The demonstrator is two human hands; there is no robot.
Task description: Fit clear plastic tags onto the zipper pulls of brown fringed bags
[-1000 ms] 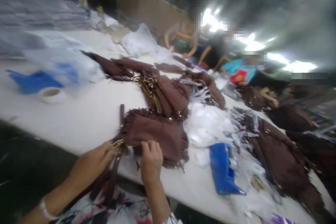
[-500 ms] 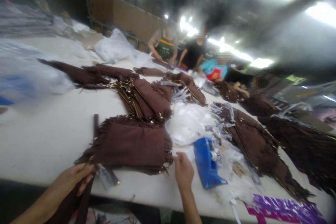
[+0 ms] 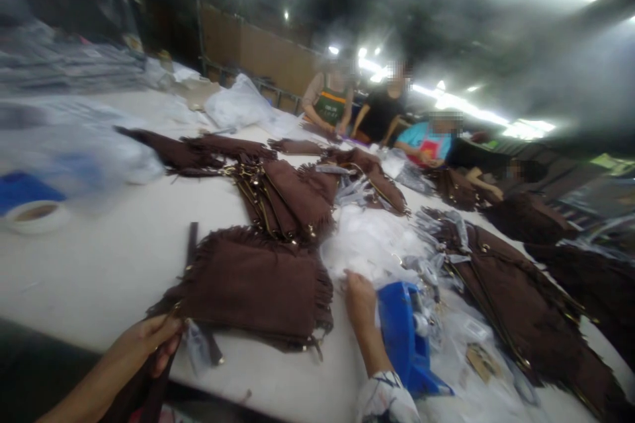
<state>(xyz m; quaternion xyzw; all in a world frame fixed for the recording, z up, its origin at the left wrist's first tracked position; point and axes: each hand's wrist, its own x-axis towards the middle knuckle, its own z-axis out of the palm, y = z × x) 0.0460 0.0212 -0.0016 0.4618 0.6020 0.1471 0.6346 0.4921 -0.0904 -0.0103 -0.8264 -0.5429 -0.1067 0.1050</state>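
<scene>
Brown suede bag [image 3: 253, 284] with fringed edges, lying flat at the near edge of a white table [image 3: 99, 264]. Left hand [image 3: 149, 344]: fingers closed on the bag's near-left corner, where a strap [image 3: 149, 390] hangs off the table edge; what exactly is pinched is partly hidden. Right hand [image 3: 360, 301]: resting just beyond the bag's right fringe, fingertips reaching into a heap of white plastic wrappers [image 3: 367, 244]; whether it has closed on one cannot be told. Blue tray [image 3: 404, 337]: just outside the right hand, touching the wrist side, holding small packets. Stack of like bags [image 3: 288, 198] with brass fittings: directly beyond the held bag, away from both hands. More fringed bags [image 3: 516, 304]: further right of the right hand, past the tray. Tape roll [image 3: 34, 215]: well left of the left hand. Other people [image 3: 380, 112]: at the far end of the table, apart from these hands. Handling note, as judged: the left hand's hold serves best kept firm on the corner so the soft suede stays flat and square, while the right hand lifts only a single wrapper clear of the heap without snagging fringe.
</scene>
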